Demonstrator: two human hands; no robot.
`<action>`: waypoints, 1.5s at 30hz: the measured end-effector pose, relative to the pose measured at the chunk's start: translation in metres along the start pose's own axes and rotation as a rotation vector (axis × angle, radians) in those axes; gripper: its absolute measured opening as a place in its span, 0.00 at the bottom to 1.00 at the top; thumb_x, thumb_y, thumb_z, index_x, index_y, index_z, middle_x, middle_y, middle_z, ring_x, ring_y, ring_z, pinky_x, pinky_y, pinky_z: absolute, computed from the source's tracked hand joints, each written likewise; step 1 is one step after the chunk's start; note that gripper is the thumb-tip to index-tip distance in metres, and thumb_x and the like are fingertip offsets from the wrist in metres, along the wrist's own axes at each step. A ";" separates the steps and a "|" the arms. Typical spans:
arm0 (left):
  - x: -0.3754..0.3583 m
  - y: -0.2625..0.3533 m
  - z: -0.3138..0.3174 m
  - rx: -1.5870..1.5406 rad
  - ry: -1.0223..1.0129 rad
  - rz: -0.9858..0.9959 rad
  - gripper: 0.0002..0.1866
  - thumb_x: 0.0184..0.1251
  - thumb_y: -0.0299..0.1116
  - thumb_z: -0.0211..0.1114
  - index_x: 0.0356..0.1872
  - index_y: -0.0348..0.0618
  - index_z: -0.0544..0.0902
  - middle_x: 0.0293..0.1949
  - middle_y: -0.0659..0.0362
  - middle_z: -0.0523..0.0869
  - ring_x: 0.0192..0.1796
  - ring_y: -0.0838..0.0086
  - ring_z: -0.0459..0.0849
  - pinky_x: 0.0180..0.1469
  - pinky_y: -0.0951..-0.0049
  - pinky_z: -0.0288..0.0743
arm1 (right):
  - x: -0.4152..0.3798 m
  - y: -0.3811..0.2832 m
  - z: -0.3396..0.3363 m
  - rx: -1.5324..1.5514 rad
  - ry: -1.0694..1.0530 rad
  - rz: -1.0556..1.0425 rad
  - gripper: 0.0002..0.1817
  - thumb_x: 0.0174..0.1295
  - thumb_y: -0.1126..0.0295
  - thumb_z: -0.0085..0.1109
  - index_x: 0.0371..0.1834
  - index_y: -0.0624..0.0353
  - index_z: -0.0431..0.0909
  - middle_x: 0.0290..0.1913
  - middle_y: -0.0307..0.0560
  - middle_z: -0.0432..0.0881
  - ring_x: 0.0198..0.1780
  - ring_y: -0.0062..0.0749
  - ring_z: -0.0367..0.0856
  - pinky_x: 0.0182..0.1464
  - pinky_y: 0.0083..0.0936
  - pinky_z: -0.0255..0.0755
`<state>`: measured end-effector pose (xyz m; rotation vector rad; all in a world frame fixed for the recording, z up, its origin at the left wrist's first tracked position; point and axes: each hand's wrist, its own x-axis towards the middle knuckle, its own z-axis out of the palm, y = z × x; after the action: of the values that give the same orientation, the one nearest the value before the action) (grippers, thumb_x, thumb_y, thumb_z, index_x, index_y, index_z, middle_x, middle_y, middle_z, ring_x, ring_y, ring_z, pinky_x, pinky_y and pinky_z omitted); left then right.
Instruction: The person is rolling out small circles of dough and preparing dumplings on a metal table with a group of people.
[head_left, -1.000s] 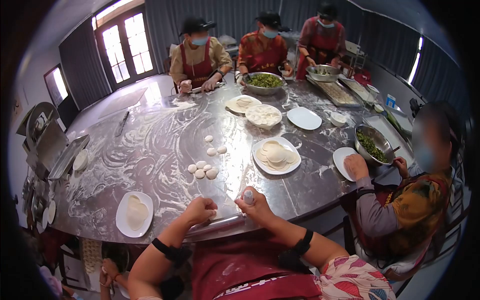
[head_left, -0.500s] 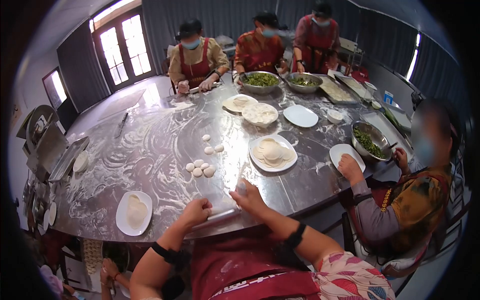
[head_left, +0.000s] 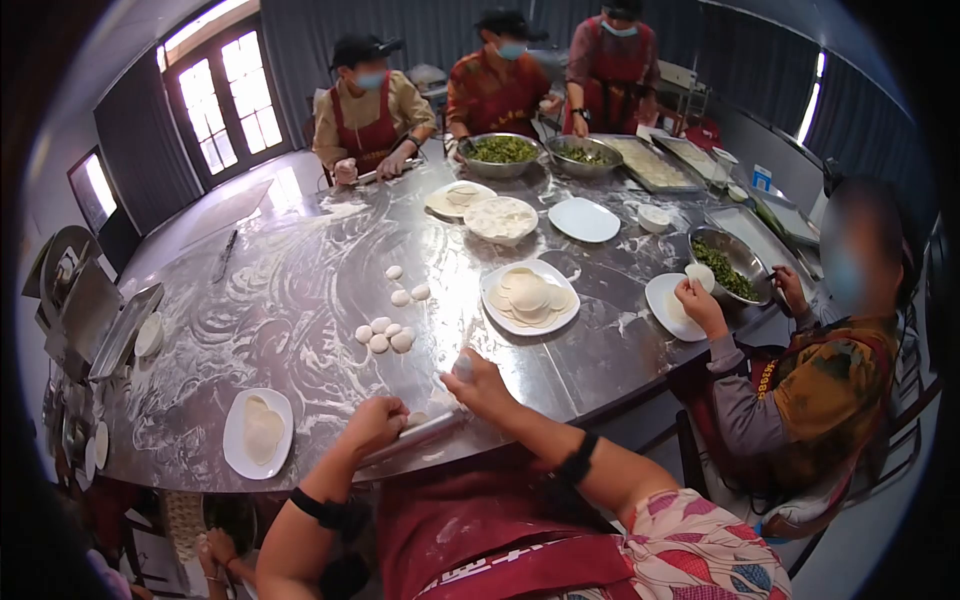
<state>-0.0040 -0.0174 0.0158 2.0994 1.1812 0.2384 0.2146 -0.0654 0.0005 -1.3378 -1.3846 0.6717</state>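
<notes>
My left hand (head_left: 374, 424) is closed at the near edge of the metal table, its fingertips pinching a small pale dough wrapper (head_left: 416, 420) that is partly hidden. Just to the right, my right hand (head_left: 484, 390) is wrapped round a rolling pin (head_left: 463, 369), whose pale end pokes out past the fingers. Several small dough balls (head_left: 380, 333) lie in a cluster beyond my hands, with a few more dough pieces (head_left: 400, 297) farther up. A white plate (head_left: 492, 300) with a stack of wrappers (head_left: 527, 293) stands ahead to the right.
Another plate (head_left: 281, 452) with wrappers (head_left: 262, 430) sits at the left. A flour bowl (head_left: 500, 219) and a bare white plate (head_left: 584, 220) stand farther back. A co-worker (head_left: 810, 380) at the right holds a wrapper near a bowl of greens (head_left: 728, 268). Several people work across the floury table (head_left: 300, 300).
The view has shifted slightly, moving the table's contents left in the picture. The co-worker at the right has raised a wrapper off the plate. My hands stay close together at the table edge.
</notes>
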 end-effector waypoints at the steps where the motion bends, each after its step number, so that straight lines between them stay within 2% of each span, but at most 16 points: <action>1: 0.005 0.002 -0.001 0.037 0.015 0.023 0.09 0.55 0.30 0.62 0.34 0.36 0.84 0.28 0.49 0.85 0.34 0.63 0.84 0.39 0.67 0.75 | 0.012 0.004 0.008 -0.052 0.054 -0.046 0.12 0.57 0.67 0.63 0.32 0.61 0.69 0.23 0.44 0.77 0.25 0.25 0.75 0.30 0.26 0.70; 3: 0.015 0.004 -0.001 0.110 0.046 0.076 0.08 0.56 0.28 0.62 0.34 0.36 0.83 0.26 0.53 0.85 0.29 0.71 0.82 0.35 0.70 0.75 | 0.021 0.006 0.011 -0.002 0.018 -0.005 0.12 0.57 0.67 0.63 0.32 0.61 0.70 0.23 0.44 0.77 0.25 0.25 0.75 0.30 0.26 0.70; 7: 0.013 0.004 -0.001 0.089 -0.017 0.096 0.08 0.53 0.29 0.64 0.32 0.36 0.84 0.27 0.52 0.85 0.29 0.69 0.83 0.36 0.68 0.75 | -0.017 -0.003 -0.003 0.028 0.045 -0.037 0.11 0.57 0.68 0.63 0.32 0.60 0.70 0.21 0.40 0.75 0.23 0.22 0.73 0.27 0.22 0.68; 9: 0.009 -0.003 -0.001 -0.003 -0.042 0.010 0.09 0.52 0.28 0.65 0.33 0.35 0.83 0.30 0.47 0.85 0.32 0.60 0.84 0.38 0.65 0.76 | -0.039 -0.012 -0.014 0.063 -0.061 0.027 0.16 0.57 0.65 0.63 0.39 0.64 0.69 0.25 0.52 0.78 0.26 0.39 0.78 0.33 0.30 0.73; 11: -0.003 -0.003 -0.004 -0.160 -0.111 -0.113 0.10 0.52 0.28 0.65 0.34 0.34 0.83 0.29 0.47 0.85 0.32 0.59 0.84 0.38 0.65 0.76 | -0.034 -0.007 -0.011 0.069 -0.054 0.024 0.17 0.57 0.64 0.62 0.38 0.65 0.69 0.26 0.55 0.78 0.28 0.41 0.78 0.34 0.31 0.73; 15: 0.006 -0.004 -0.006 0.063 0.006 -0.004 0.11 0.54 0.32 0.63 0.34 0.34 0.82 0.29 0.45 0.84 0.34 0.58 0.84 0.40 0.63 0.75 | 0.017 0.009 0.011 -0.061 0.053 -0.041 0.19 0.56 0.64 0.63 0.42 0.66 0.70 0.28 0.59 0.78 0.30 0.45 0.80 0.34 0.34 0.73; 17: 0.014 -0.002 -0.004 0.041 0.016 0.051 0.11 0.55 0.33 0.62 0.34 0.35 0.82 0.30 0.45 0.84 0.34 0.56 0.83 0.40 0.62 0.75 | 0.026 0.010 0.016 -0.053 0.070 -0.050 0.13 0.57 0.67 0.63 0.34 0.62 0.70 0.22 0.45 0.76 0.23 0.27 0.73 0.28 0.28 0.70; 20: 0.015 0.005 -0.002 0.007 -0.044 0.072 0.10 0.54 0.32 0.63 0.33 0.35 0.82 0.30 0.45 0.84 0.34 0.57 0.83 0.40 0.63 0.75 | -0.001 0.002 0.002 -0.019 0.037 -0.018 0.12 0.57 0.67 0.63 0.34 0.61 0.70 0.22 0.44 0.76 0.23 0.26 0.74 0.28 0.27 0.70; 21: 0.014 0.001 -0.002 0.031 -0.047 0.079 0.10 0.54 0.33 0.63 0.33 0.35 0.82 0.29 0.46 0.84 0.33 0.58 0.83 0.39 0.63 0.75 | -0.016 0.000 -0.002 -0.023 0.028 -0.026 0.16 0.57 0.66 0.63 0.38 0.65 0.70 0.25 0.53 0.79 0.27 0.40 0.80 0.32 0.33 0.73; 25: 0.001 -0.007 -0.005 -0.198 -0.109 -0.103 0.10 0.53 0.32 0.64 0.31 0.35 0.82 0.28 0.46 0.84 0.33 0.59 0.83 0.39 0.65 0.75 | -0.032 -0.015 -0.014 0.079 -0.065 0.105 0.15 0.57 0.66 0.63 0.34 0.64 0.69 0.25 0.52 0.79 0.26 0.38 0.79 0.31 0.31 0.73; 29: 0.005 0.002 -0.007 0.050 0.000 0.031 0.11 0.55 0.33 0.63 0.32 0.34 0.82 0.30 0.46 0.85 0.34 0.60 0.84 0.40 0.64 0.75 | 0.017 0.017 0.012 -0.034 0.036 -0.038 0.15 0.55 0.67 0.64 0.35 0.64 0.69 0.24 0.54 0.78 0.24 0.41 0.79 0.30 0.31 0.72; 30: 0.012 0.000 -0.006 0.104 0.023 0.068 0.10 0.58 0.33 0.63 0.32 0.35 0.82 0.26 0.52 0.84 0.29 0.70 0.80 0.36 0.68 0.73 | 0.026 0.015 0.016 -0.018 0.020 0.017 0.15 0.54 0.68 0.64 0.35 0.64 0.69 0.24 0.56 0.78 0.25 0.43 0.79 0.30 0.33 0.71; 34: 0.018 0.002 -0.004 0.025 -0.124 0.086 0.11 0.59 0.34 0.62 0.31 0.35 0.82 0.23 0.54 0.83 0.28 0.72 0.80 0.34 0.68 0.73 | 0.003 0.006 0.005 -0.014 0.016 0.012 0.14 0.55 0.66 0.64 0.34 0.64 0.70 0.24 0.52 0.79 0.25 0.38 0.79 0.30 0.31 0.72; 37: 0.014 -0.012 -0.002 0.007 -0.097 0.049 0.12 0.55 0.34 0.65 0.33 0.34 0.82 0.29 0.48 0.85 0.32 0.61 0.83 0.38 0.64 0.74 | -0.038 -0.015 -0.013 0.059 -0.067 0.113 0.12 0.57 0.67 0.63 0.31 0.61 0.70 0.21 0.42 0.78 0.24 0.24 0.77 0.28 0.24 0.71; 40: 0.006 -0.009 -0.003 -0.065 -0.111 0.037 0.13 0.56 0.37 0.65 0.32 0.35 0.81 0.27 0.48 0.84 0.31 0.60 0.81 0.37 0.64 0.74 | -0.025 -0.022 -0.011 0.092 -0.063 0.083 0.12 0.57 0.67 0.63 0.29 0.60 0.70 0.20 0.41 0.76 0.23 0.21 0.75 0.27 0.23 0.70; 45: 0.022 0.002 -0.004 0.047 0.024 0.035 0.13 0.56 0.38 0.64 0.33 0.37 0.83 0.32 0.46 0.84 0.39 0.54 0.83 0.42 0.61 0.74 | 0.030 0.011 0.018 -0.033 0.031 -0.045 0.12 0.55 0.69 0.63 0.29 0.63 0.69 0.19 0.49 0.76 0.21 0.32 0.75 0.26 0.28 0.70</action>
<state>0.0077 0.0013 0.0169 2.1650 1.1758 0.2546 0.2067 -0.0301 -0.0062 -1.3338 -1.4025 0.5985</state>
